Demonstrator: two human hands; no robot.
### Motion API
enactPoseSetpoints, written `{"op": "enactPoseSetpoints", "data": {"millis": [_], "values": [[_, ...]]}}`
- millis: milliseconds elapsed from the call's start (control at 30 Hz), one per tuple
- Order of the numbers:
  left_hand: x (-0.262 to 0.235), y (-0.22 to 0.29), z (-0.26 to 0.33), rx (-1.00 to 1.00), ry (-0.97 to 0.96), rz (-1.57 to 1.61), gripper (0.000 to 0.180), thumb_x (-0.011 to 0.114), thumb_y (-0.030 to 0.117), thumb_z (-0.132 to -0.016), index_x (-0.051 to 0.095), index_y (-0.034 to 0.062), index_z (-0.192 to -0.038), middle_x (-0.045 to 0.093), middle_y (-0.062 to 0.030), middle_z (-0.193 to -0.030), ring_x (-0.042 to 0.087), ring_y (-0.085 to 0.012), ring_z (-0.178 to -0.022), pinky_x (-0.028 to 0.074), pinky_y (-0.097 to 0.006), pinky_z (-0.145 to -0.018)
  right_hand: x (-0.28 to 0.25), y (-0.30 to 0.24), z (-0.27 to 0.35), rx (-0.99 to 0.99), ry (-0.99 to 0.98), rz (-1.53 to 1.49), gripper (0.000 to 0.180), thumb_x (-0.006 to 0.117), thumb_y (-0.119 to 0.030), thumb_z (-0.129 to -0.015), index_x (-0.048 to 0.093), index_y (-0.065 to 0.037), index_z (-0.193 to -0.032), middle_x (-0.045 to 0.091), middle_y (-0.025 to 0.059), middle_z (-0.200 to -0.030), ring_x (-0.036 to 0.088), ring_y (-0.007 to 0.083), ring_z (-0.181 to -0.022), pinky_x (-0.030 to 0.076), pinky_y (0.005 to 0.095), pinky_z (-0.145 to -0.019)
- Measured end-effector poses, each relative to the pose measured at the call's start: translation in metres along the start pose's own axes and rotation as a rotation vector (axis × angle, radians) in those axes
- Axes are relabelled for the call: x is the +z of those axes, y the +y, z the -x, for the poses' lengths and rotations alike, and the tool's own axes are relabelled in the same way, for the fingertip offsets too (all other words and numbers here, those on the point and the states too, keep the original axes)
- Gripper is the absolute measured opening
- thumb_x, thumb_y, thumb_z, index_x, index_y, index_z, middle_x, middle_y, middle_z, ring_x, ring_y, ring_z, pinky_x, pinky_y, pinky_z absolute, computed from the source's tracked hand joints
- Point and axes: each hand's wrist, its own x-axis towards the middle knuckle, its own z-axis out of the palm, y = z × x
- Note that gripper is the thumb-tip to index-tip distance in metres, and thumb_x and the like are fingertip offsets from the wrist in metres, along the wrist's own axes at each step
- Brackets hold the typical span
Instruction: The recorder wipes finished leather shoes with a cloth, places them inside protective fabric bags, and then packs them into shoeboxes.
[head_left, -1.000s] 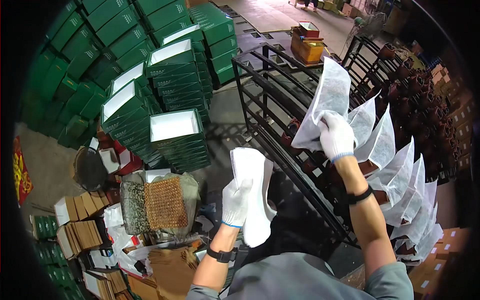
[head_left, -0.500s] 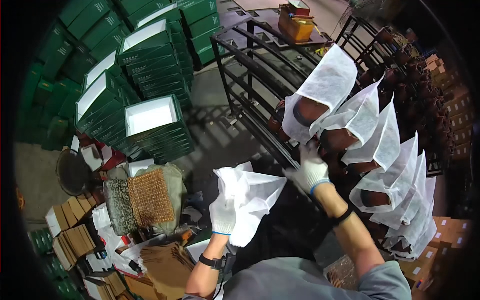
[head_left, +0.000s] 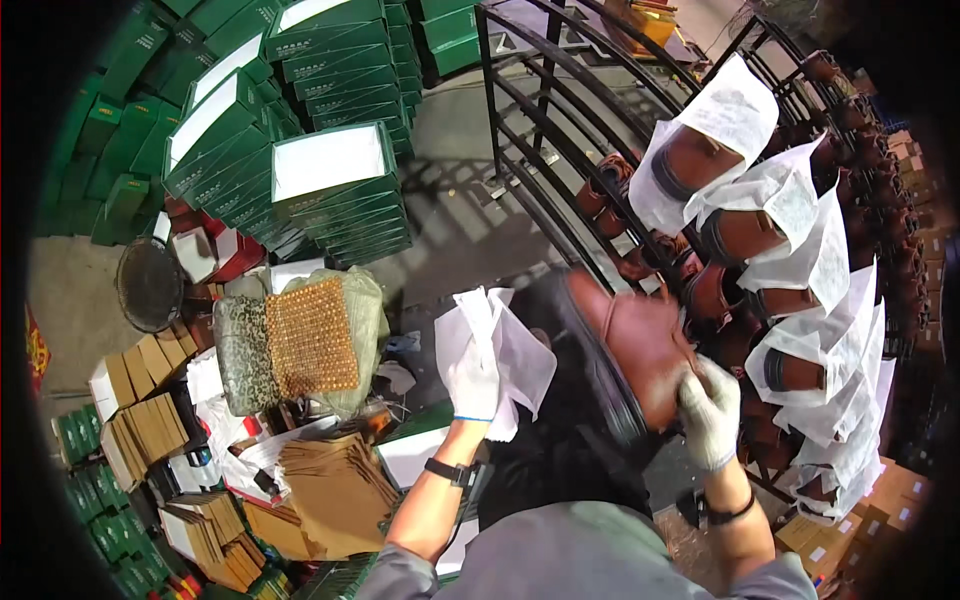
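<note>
My left hand (head_left: 472, 382), in a white knit glove, grips a thin white fabric bag (head_left: 522, 362) that hangs loosely from it. Brown leather fills the grasp of my gloved right hand (head_left: 710, 412): a shoe (head_left: 635, 345) with a thick black sole, held by its heel end with the toe pointing up and left, slightly blurred. Shoe and bag are apart, the bag to the left. To the right, several brown shoes partly covered by white bags (head_left: 765, 218) sit along a black metal rack (head_left: 545, 95).
Stacks of green shoe boxes (head_left: 335, 175) rise at the left and far left. Below them stands a stool with a beaded seat mat (head_left: 312, 338). Brown cardboard pieces (head_left: 335, 490) lie at the lower left, cartons (head_left: 880, 505) at the lower right. A round dark stool (head_left: 150, 285) is further left.
My right hand has come back from the rack and now holds a brown shoe in front of me. My left hand keeps the white bag and has shifted slightly rightward and up.
</note>
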Motion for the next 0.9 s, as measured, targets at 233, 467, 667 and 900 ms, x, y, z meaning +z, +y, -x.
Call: {"op": "enactPoseSetpoints", "data": {"millis": [233, 467, 667, 900], "values": [[-0.006, 0.009, 0.025, 0.291, -0.144, 0.005, 0.034, 0.058, 0.015, -0.110, 0.072, 0.0095, -0.140, 0.078, -0.0235, -0.114, 0.077, -0.0424, -0.099, 0.062, -0.043, -0.084, 0.049, 0.044, 0.053, 0.148, -0.200, 0.034, 0.025, 0.068, -0.026, -0.109, 0.071, -0.005, -0.096, 0.068, 0.0013, -0.085, 0.063, 0.0155, -0.069, 0.050, 0.0337, -0.063], [-0.002, 0.067, 0.053, 0.205, -0.303, 0.049, 0.039, 0.060, 0.022, -0.110, 0.069, 0.0094, -0.145, 0.079, -0.0225, -0.106, 0.077, -0.0417, -0.090, 0.062, -0.043, -0.080, 0.045, 0.034, 0.056, -0.339, -0.169, 0.566, 0.022, 0.074, -0.027, -0.098, 0.072, -0.007, -0.090, 0.068, 0.0140, -0.085, 0.073, 0.0385, -0.083, 0.058, 0.0475, -0.073], [0.002, 0.065, 0.059, 0.529, -0.331, -0.173, 0.034, 0.062, 0.018, -0.106, 0.073, 0.0184, -0.138, 0.076, -0.0199, -0.092, 0.076, -0.0411, -0.082, 0.060, -0.049, -0.073, 0.021, 0.044, 0.065, -0.454, -0.497, 0.838, 0.022, 0.074, -0.026, -0.097, 0.068, -0.010, -0.084, 0.068, 0.0129, -0.083, 0.072, 0.0388, -0.078, 0.058, 0.0488, -0.068], [0.014, 0.073, 0.081, 0.671, -0.289, -0.308, 0.035, 0.066, 0.011, -0.101, 0.074, 0.0172, -0.134, 0.072, -0.0175, -0.079, 0.074, -0.0396, -0.068, 0.059, -0.048, -0.063, 0.024, 0.052, 0.068, -0.365, -0.656, 1.077, 0.009, 0.072, -0.019, -0.089, 0.080, -0.015, -0.087, 0.074, 0.0091, -0.084, 0.076, 0.0349, -0.082, 0.061, 0.0461, -0.070]]}}
